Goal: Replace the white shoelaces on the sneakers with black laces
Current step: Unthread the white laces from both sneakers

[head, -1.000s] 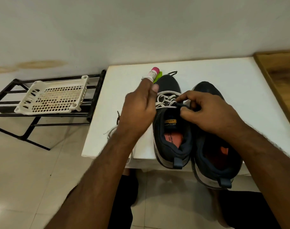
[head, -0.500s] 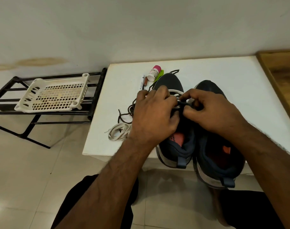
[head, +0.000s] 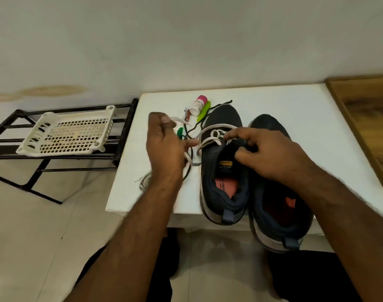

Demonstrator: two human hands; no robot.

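Observation:
Two dark sneakers stand side by side on the white table (head: 284, 101), heels over its near edge. The left sneaker (head: 224, 171) has a white lace (head: 215, 135) loose across its upper eyelets. My left hand (head: 164, 144) is out to the left of this shoe, pinching a stretch of that white lace drawn sideways. My right hand (head: 266, 153) rests on the left sneaker's tongue and grips it, hiding much of the right sneaker (head: 280, 192). A black lace (head: 191, 136) lies on the table left of the shoes. Another white lace (head: 144, 182) lies bunched near the table's left edge.
A small bottle with a pink cap (head: 198, 105), a lime green stick (head: 204, 111) and pens (head: 187, 115) lie behind the laces. A black metal rack (head: 55, 158) holding a white perforated tray (head: 66, 134) stands left of the table. A wooden board (head: 367, 118) borders the right.
My left hand has moved from the left sneaker's eyelets out to the left, drawing the white lace with it. My right hand stays on the tongue.

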